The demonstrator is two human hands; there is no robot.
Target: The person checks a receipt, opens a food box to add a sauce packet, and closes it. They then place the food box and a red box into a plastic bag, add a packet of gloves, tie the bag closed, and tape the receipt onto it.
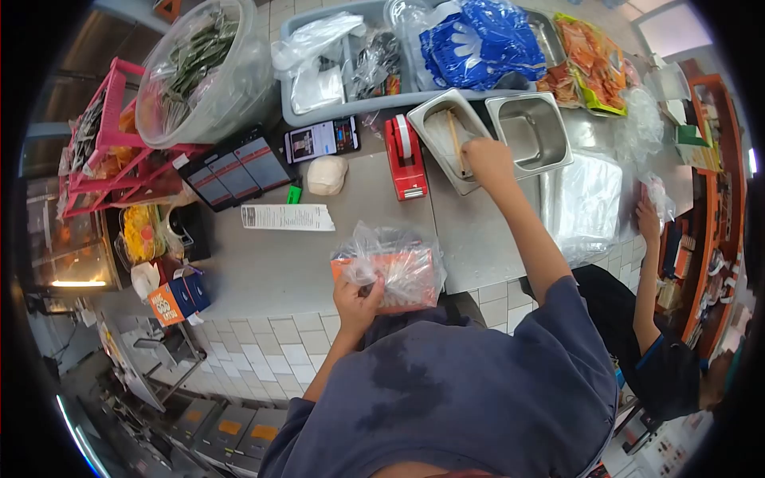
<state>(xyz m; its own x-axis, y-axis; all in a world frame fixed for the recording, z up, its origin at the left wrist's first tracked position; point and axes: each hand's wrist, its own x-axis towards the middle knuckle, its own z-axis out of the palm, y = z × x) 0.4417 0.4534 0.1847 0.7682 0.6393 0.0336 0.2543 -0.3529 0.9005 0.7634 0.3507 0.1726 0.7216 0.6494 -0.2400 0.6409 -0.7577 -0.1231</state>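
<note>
Left hand [358, 299] grips one clear plastic orange-filled bag [394, 271]; right hand [488, 159] (grip unclear) inside one of two steel pans [431, 112], upper centre

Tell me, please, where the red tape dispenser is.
In the head view, the red tape dispenser stands on the counter, between the phone and the steel tray the right hand reaches into.
</note>
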